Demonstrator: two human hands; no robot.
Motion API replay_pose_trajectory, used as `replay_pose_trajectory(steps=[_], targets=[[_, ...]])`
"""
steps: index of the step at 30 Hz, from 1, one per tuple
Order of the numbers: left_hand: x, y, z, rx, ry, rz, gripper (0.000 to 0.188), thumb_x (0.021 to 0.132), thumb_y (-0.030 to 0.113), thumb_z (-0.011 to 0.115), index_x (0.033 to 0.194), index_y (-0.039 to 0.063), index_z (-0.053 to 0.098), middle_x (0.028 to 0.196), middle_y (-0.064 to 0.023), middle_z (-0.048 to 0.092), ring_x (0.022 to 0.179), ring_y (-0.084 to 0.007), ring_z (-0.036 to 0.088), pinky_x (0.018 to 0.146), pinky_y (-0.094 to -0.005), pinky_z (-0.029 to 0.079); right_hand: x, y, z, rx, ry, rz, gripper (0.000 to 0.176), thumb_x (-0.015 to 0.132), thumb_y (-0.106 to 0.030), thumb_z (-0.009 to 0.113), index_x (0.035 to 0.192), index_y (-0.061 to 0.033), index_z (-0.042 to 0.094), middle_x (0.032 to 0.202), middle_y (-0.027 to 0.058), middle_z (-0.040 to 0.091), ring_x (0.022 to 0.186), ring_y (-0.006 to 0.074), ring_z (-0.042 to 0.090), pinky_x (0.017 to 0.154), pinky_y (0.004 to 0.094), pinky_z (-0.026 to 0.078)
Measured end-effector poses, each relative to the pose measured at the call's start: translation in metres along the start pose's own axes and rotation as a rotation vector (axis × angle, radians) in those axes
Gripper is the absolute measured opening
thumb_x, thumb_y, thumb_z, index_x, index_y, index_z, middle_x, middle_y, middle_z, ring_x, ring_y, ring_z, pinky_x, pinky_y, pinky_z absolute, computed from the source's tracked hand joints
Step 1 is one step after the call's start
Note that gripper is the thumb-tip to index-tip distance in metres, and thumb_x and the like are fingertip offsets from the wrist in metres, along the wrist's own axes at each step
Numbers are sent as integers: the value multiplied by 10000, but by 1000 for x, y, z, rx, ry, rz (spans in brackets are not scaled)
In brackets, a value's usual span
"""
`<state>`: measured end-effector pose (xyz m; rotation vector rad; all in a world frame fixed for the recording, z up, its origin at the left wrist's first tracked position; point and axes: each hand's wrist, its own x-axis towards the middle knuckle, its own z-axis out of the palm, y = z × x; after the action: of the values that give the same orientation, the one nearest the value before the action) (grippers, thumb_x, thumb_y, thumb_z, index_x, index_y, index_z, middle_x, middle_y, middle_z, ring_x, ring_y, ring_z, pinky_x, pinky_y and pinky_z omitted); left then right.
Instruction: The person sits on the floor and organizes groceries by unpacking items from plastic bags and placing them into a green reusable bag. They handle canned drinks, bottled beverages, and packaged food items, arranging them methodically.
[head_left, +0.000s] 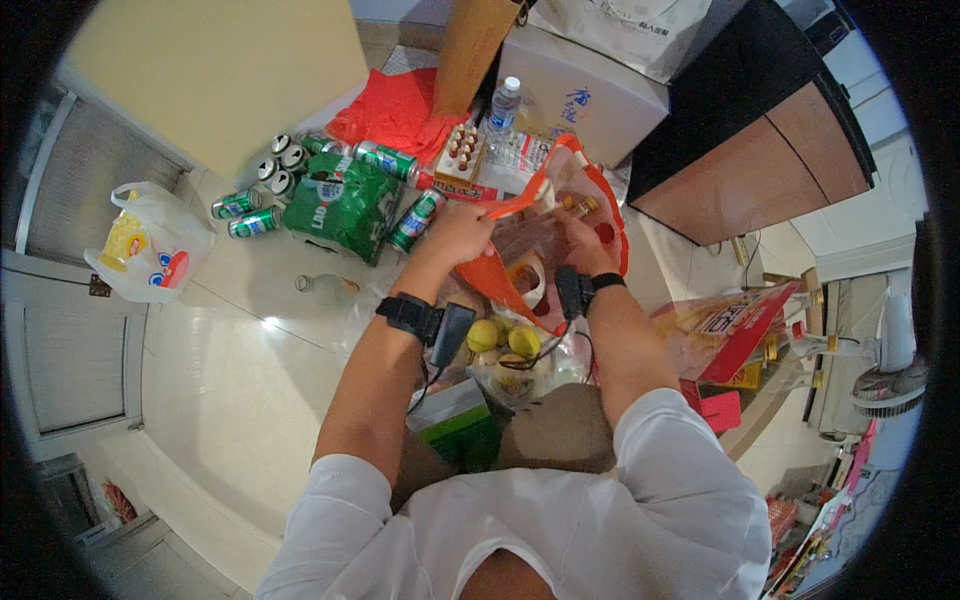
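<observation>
My left hand (459, 232) is closed on the orange rim of a translucent bag (480, 279). The bag's mouth stands open toward me. Inside it is my right hand (589, 244), with its fingers beside gold-coloured bottle caps (585, 204). Whether those fingers hold a bottle is hidden. Clear glass or plastic shapes lie deeper in the bag. Just below the bag, yellow-green round fruits (523, 340) sit in a clear plastic bag (517, 390). A green-and-white box (457, 420) is close to my knees.
Left of the hands are a green plastic-wrapped pack (345, 202), several beer cans (255, 223), a glass bottle (319, 285) lying down and a white carrier bag (176, 240). Behind stand a water bottle (504, 109), a tray of small vials (459, 156) and a white carton (585, 94). Bottles (806, 341) stand right.
</observation>
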<state>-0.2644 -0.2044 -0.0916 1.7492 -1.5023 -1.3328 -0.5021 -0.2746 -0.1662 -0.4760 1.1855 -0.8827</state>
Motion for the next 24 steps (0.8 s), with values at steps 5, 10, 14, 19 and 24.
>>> replay_pose_trajectory(steps=[5, 10, 14, 19, 24], targets=[[0, -3, -22, 381, -65, 101, 345, 925, 185, 471, 1149, -35, 612, 765, -153, 713, 754, -260, 719, 765, -411, 536, -65, -52, -8, -1196, 4, -567, 495, 882, -253, 712, 1263, 28, 568, 1175, 178, 660, 1048, 269, 627, 864, 372, 509], [-8, -6, -30, 478, 117, -92, 333, 917, 264, 450, 1160, 150, 647, 966, -175, 707, 981, -325, 672, 837, -461, 517, -75, -53, -48, -1472, 666, -987, 412, 858, -259, 697, 1196, -27, 661, 1188, 234, 644, 1012, 377, 652, 892, 442, 512], [-8, -12, -15, 374, 266, 98, 335, 931, 228, 508, 1195, 67, 639, 1049, -213, 686, 1010, -404, 643, 860, -471, 511, -51, -54, -79, -1299, 498, -585, 282, 903, -246, 641, 1058, -25, 722, 993, 215, 715, 983, 406, 664, 840, 414, 513], [-5, -8, -5, 96, 581, 195, 262, 944, 206, 527, 1121, 80, 675, 1016, -239, 669, 980, -415, 643, 836, -476, 508, -34, -64, -97, -1016, 437, -852, 263, 909, -145, 589, 1078, 14, 712, 978, 192, 730, 880, 283, 695, 810, 364, 523], [-24, 31, -32, -8, 694, 335, 244, 953, 198, 521, 1008, -2, 648, 954, -251, 654, 927, -435, 629, 786, -486, 492, -41, -108, -103, -942, 408, -958, 264, 921, -90, 587, 1130, 25, 699, 1004, 127, 721, 904, 211, 668, 832, 326, 533]])
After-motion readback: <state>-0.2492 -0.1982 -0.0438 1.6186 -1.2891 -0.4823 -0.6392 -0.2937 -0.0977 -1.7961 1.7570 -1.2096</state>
